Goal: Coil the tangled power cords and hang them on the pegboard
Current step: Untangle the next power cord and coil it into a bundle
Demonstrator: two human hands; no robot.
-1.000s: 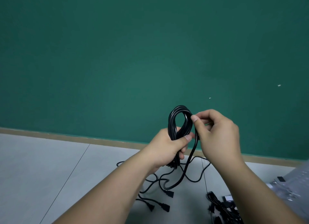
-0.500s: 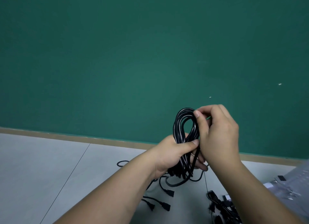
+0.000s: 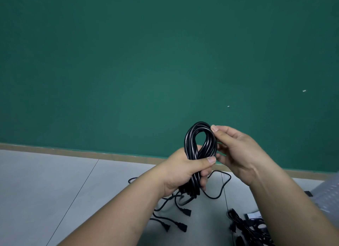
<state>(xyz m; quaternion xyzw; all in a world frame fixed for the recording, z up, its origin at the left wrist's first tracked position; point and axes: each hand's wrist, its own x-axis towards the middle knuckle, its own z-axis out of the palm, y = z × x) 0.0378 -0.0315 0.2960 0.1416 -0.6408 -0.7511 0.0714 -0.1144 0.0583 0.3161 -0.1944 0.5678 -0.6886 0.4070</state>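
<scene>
A black power cord coil stands upright in front of me, several loops gathered together. My left hand is closed around the middle of the bundle, thumb pressed across its front. My right hand pinches the upper right side of the loop with thumb and fingertips. A loose strand of cord trails down from my hands to the floor. More black cords with plugs lie loose on the floor below. No pegboard is in view.
A green wall with a wooden baseboard fills the upper view. Grey floor tiles spread below. Another pile of black cords sits at the bottom right, beside a clear plastic bag.
My right hand has moved from over the front of the coil to its right side, exposing the top loop. The trailing strand has shortened and the coil sits slightly lower.
</scene>
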